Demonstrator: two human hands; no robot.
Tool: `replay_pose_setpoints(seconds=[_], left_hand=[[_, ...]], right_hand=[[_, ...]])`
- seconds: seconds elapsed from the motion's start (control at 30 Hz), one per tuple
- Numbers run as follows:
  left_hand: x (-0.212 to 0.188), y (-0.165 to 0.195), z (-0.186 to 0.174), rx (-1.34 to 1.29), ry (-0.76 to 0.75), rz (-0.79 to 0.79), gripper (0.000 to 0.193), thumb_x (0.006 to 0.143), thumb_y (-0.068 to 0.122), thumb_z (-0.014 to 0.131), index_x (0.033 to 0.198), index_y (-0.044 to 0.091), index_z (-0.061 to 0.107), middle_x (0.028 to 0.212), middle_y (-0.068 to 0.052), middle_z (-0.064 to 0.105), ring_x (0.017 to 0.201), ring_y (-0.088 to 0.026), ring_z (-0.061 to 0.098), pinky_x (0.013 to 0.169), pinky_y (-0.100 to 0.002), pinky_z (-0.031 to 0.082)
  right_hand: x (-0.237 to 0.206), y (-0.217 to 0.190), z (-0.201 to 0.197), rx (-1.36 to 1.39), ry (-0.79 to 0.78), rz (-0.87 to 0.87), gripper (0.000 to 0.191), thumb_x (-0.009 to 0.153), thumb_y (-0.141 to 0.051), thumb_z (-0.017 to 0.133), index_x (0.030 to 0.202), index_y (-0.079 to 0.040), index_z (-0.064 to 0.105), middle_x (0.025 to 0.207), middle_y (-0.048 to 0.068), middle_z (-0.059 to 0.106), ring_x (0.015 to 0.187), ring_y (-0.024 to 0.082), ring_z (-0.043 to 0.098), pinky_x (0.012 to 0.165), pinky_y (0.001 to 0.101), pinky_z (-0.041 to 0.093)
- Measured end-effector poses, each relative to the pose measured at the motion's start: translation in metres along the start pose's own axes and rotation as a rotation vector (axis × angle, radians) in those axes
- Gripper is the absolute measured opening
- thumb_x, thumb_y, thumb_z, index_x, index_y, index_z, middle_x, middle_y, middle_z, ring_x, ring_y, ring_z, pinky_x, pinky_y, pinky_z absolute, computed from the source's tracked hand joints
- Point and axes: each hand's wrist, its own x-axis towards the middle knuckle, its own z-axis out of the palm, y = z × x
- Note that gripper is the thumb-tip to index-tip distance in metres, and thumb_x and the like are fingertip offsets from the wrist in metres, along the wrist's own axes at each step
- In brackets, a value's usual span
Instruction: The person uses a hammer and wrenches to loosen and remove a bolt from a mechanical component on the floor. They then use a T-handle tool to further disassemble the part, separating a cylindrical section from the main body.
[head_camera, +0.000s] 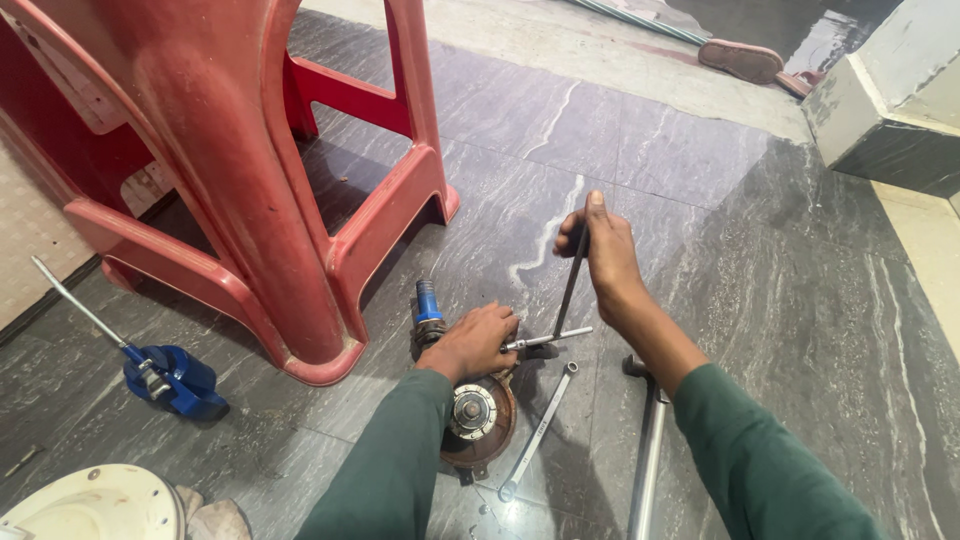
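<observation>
Left hand fingers closed on a socket tool at the rusty hub, on the floor. Right hand fingers wrapped around a dark bar. Spanner just right of hub.

Colours and patterns noted, floor-level work area.
Plastic stool: red, scuffed pale in places. Floor: dark grey stone with white veining. Jack: blue body, silver handle. Round hub part: rusty brown, silver centre. Spanner: plain silver. Sleeves: dark green. Sandal: pinkish-brown.
</observation>
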Motion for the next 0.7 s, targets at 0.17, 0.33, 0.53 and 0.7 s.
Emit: replay_pose_setpoints(seconds=[0.17, 0.33, 0.53, 0.7], left_hand=[[0.0, 0.0, 0.001, -0.027, -0.027, -0.037, 0.032, 0.078, 0.024, 0.077, 0.097, 0.002, 0.063, 0.109, -0.014, 0.061, 0.114, -0.034, 0.057, 0.1, -0.044, 0.047], [-0.001, -0.002, 0.004, -0.004, 0.011, -0.005, 0.034, 0.078, 0.027, 0.08, 0.096, 0.003, 0.065, 0.107, -0.013, 0.063, 0.112, -0.034, 0.057, 0.098, -0.045, 0.047], [-0.001, -0.002, 0.004, -0.042, 0.044, -0.03, 0.036, 0.082, 0.03, 0.08, 0.1, 0.002, 0.065, 0.109, -0.014, 0.06, 0.112, -0.034, 0.057, 0.096, -0.045, 0.047], [0.0, -0.001, 0.007, -0.054, 0.057, -0.001, 0.038, 0.08, 0.027, 0.079, 0.105, 0.003, 0.064, 0.109, -0.014, 0.06, 0.111, -0.035, 0.057, 0.095, -0.046, 0.047]], right_hand=[[-0.001, 0.002, 0.009, 0.158, 0.178, 0.06, 0.05, 0.108, -0.051, 0.039, 0.073, -0.015, 0.043, 0.063, -0.002, 0.039, 0.057, 0.012, 0.04, 0.057, 0.0326, 0.041], [-0.004, -0.002, 0.015, 0.169, 0.103, 0.074, 0.046, 0.105, -0.047, 0.042, 0.071, -0.015, 0.045, 0.062, -0.002, 0.043, 0.057, 0.012, 0.043, 0.056, 0.0302, 0.04], [0.006, -0.008, 0.034, 0.177, 0.105, 0.09, 0.046, 0.103, -0.045, 0.045, 0.071, -0.012, 0.049, 0.063, -0.001, 0.044, 0.057, 0.012, 0.043, 0.056, 0.0306, 0.038], [0.007, -0.008, 0.03, 0.19, 0.134, 0.146, 0.046, 0.104, -0.045, 0.044, 0.073, -0.011, 0.047, 0.064, -0.001, 0.042, 0.056, 0.012, 0.04, 0.056, 0.0309, 0.038]])
